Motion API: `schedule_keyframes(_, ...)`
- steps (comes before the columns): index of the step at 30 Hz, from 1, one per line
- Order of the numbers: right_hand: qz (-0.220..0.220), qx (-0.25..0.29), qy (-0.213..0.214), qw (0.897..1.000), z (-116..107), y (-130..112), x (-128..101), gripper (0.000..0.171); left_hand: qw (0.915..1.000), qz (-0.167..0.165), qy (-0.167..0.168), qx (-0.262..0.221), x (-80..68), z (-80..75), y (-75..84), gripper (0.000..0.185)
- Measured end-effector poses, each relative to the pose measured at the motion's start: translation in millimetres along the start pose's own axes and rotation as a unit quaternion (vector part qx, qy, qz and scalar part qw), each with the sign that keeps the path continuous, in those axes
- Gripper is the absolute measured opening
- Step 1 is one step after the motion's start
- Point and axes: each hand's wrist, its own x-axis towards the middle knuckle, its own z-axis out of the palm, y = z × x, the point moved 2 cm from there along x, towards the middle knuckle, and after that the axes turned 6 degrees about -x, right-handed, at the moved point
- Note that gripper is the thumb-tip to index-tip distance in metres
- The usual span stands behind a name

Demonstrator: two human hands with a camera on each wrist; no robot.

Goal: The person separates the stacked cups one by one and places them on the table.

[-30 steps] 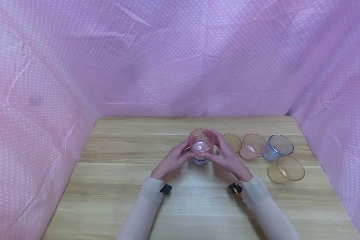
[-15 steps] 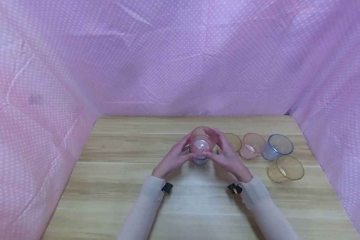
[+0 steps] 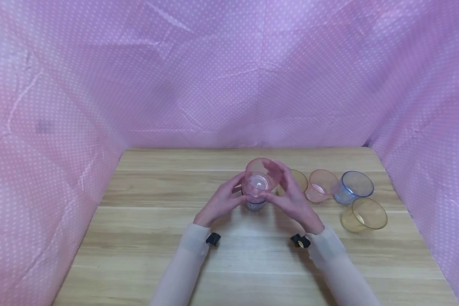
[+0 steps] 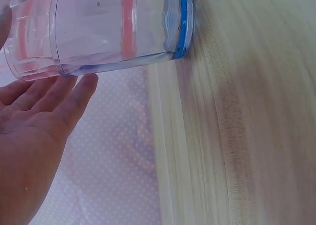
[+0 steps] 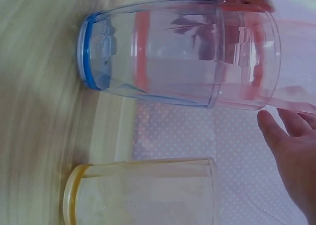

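In the head view, my left hand [image 3: 223,199] and right hand [image 3: 292,199] are on either side of a stack of clear plastic cups. The blue-ringed cup [image 5: 173,52] stands on the table at the bottom. A pink cup is nested inside it, its rim [image 5: 278,62] above the blue cup's. Another pink cup [image 3: 263,168] is at the top, leaning right; its base is inside the lower pink cup. My right hand holds the upper pink cup. My left hand grips the lower pink cup, fingertips [image 4: 89,81] near the blue cup's rim.
Right of the stack stand a yellow cup [image 3: 299,180], a pink cup [image 3: 322,187], a blue cup [image 3: 353,188] and, closer to me, another yellow cup [image 3: 364,215]. They rest upright on the wooden table [image 3: 149,255]. Pink dotted cloth [image 3: 229,85] hangs behind and at the sides.
The upper pink cup has shifted slightly right and away from me, and leans more. My right hand has moved with it. My left hand and the cups at the right are almost still.
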Motion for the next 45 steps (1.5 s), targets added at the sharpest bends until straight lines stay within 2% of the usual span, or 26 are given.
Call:
schedule_keyframes(12,-0.037,0.023,0.025,0.999,-5.2,-12.7,1.0,0.095,0.9997,-0.02,0.003,0.01,2.3,-1.9,2.0,0.078)
schedule_keyframes(19,-0.046,0.049,0.04,0.997,-8.9,-18.9,-2.2,0.091,0.9997,0.0,-0.001,0.024,2.0,-3.0,1.3,0.077)
schedule_keyframes(23,-0.041,0.057,0.044,0.997,-11.6,-21.9,-6.1,0.09,0.9988,0.006,0.002,0.048,2.2,-1.8,1.1,0.082)
schedule_keyframes(29,-0.049,0.053,0.05,0.996,-17.4,-25.1,-12.4,0.09,0.9967,-0.015,0.012,0.079,3.9,3.2,2.4,0.091)
schedule_keyframes(37,-0.078,0.062,0.071,0.993,-28.9,-31.0,-22.4,0.092,0.9942,-0.032,0.024,0.1,4.6,6.1,4.4,0.088)
schedule_keyframes(45,-0.087,0.074,0.09,0.989,-40.7,-30.4,-34.9,0.089,0.9952,-0.034,0.027,0.087,4.5,6.0,1.9,0.086)
